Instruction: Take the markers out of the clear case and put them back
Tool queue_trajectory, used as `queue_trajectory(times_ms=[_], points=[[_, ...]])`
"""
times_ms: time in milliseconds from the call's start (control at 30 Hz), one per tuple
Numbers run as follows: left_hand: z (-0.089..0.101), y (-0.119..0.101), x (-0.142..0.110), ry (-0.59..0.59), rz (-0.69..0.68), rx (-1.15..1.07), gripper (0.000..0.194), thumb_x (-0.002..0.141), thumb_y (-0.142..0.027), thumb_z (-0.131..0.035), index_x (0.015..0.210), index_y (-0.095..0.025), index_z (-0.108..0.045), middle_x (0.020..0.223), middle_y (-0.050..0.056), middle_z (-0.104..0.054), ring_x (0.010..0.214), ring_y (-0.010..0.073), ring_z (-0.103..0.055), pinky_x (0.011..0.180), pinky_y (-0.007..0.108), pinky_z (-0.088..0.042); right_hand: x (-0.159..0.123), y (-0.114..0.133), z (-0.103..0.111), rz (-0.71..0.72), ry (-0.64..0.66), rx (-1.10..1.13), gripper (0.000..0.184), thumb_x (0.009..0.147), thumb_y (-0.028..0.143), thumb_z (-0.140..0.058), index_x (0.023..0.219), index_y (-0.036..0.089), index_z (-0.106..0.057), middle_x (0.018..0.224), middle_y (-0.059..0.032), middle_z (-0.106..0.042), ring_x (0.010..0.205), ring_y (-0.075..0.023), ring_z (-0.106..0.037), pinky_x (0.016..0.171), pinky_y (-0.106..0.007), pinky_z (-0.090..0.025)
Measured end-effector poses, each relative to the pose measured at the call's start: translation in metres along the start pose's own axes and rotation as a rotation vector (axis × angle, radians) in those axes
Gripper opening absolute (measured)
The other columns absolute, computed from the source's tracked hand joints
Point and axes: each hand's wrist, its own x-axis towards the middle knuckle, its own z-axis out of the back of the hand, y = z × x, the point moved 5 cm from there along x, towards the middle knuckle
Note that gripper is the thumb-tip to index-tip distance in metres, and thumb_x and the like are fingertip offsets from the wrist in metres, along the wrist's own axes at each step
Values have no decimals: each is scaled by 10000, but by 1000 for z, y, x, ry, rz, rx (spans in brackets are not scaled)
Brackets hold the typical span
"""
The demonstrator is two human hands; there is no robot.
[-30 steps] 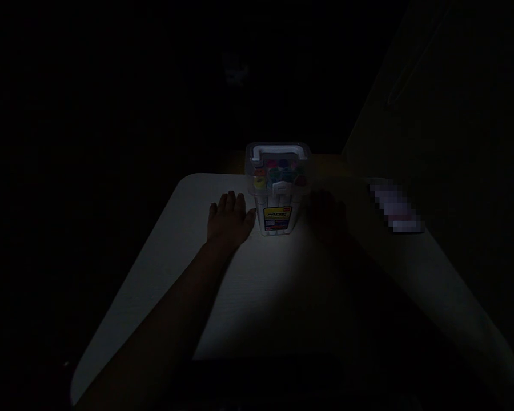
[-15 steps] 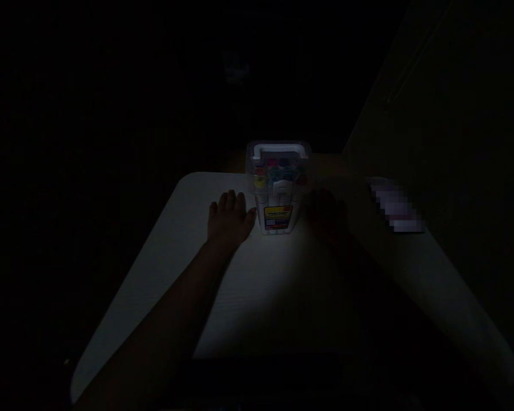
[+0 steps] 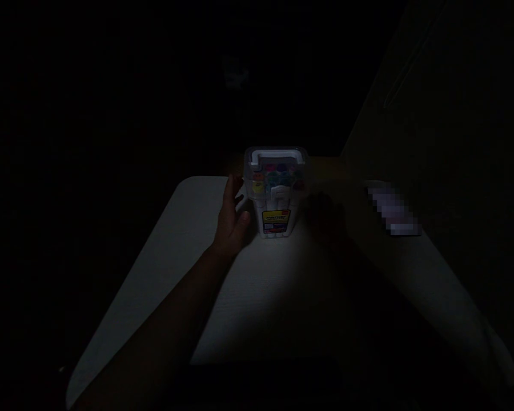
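A clear plastic box of markers (image 3: pixel 276 194) stands upright at the far side of the white table, its lid on and its white handle folded down on top. Coloured caps show through the lid, and a yellow and dark label faces me. My left hand (image 3: pixel 232 220) is turned on edge beside the box's left side, fingers apart and thumb towards me; whether it touches the box I cannot tell. In deep shadow to the right of the box lies my right hand (image 3: pixel 326 214), its fingers too dark to make out.
The white table (image 3: pixel 167 245) has rounded corners and narrows away from me. A phone-like flat thing (image 3: pixel 394 211), blurred out, lies near its right edge. A pale wall rises at the right. Everything beyond the table is nearly black.
My left hand has turned from palm down on the table to on edge, closer to the marker box. My right hand has barely moved. The view has shifted slightly.
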Motion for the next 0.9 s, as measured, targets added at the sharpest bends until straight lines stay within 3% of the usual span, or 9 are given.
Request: queue_trajectory(times_ms=[67, 167, 367, 433, 500, 600, 700, 800, 900], points=[[-6, 0, -2, 7, -100, -173, 940, 782, -711, -440, 1477, -263, 7, 1473, 144, -345, 1365, 284, -362, 1069, 421, -374, -1, 1, 2, -1, -5, 10, 557, 957, 311, -177, 1440, 98, -355, 1505, -173, -350, 1375, -325, -318, 1053, -598, -284], [-18, 2, -4, 133, -245, -267, 1017, 731, -635, -603, 1459, -212, -33, 1372, 174, -457, 1265, 290, -481, 1032, 437, -419, -1, 2, 2, -2, -19, 18, 560, 960, 320, -171, 1436, 96, -363, 1498, -187, -356, 1366, -336, -330, 1045, -600, -287], [-18, 4, -2, 178, -191, -143, 892, 710, -490, -692, 1384, -189, -192, 1268, 163, -551, 1129, 281, -588, 912, 416, -513, 7, -2, -1, -15, -59, 157, 533, 946, 315, -227, 1400, 112, -420, 1462, -182, -416, 1342, -313, -382, 1066, -563, -293], [-15, 1, -2, 187, -162, -108, 798, 721, -493, -676, 1328, -180, -263, 1200, 141, -598, 1068, 270, -622, 864, 390, -531, 6, -4, 12, -32, -221, 273, 551, 945, 305, -204, 1440, 107, -343, 1472, -172, -403, 1361, -276, -368, 1089, -519, -297], [-15, 1, -2, 211, -125, -74, 705, 740, -505, -649, 1270, -174, -325, 1128, 122, -636, 995, 259, -650, 801, 365, -544, -3, -2, 39, -22, -493, 374, 582, 948, 311, -173, 1498, 123, -179, 1511, -159, -336, 1402, -247, -306, 1102, -481, -306], [-14, 1, -3, 217, -118, -62, 674, 747, -524, -632, 1245, -161, -359, 1121, 127, -641, 982, 258, -652, 790, 356, -542, -29, 19, 88, 190, -805, 425, 606, 954, 384, -208, 1518, 226, -53, 1529, -117, -290, 1432, -257, -238, 1115, -486, -302], [-14, 1, -4, 206, -125, -75, 698, 747, -522, -634, 1273, -159, -354, 1166, 136, -623, 1034, 269, -633, 835, 373, -534, -53, 47, 123, 482, -917, 440, 591, 940, 312, -256, 1503, 325, -77, 1494, -55, -334, 1440, -243, -223, 1104, -499, -330], [-13, -1, -4, 203, -108, -80, 720, 744, -494, -649, 1302, -164, -336, 1195, 144, -608, 1046, 274, -627, 842, 385, -534, -62, 64, 131, 661, -930, 450, 582, 901, 228, -328, 1472, 276, -227, 1376, -80, -471, 1415, -229, -284, 1088, -487, -365], [-11, -2, -5, 200, -122, -87, 726, 747, -464, -655, 1321, -171, -320, 1218, 144, -597, 1048, 271, -624, 853, 389, -533, -60, 69, 128, 688, -932, 475, 563, 856, 164, -381, 1415, 220, -337, 1307, -111, -529, 1367, -235, -357, 1064, -474, -398]])
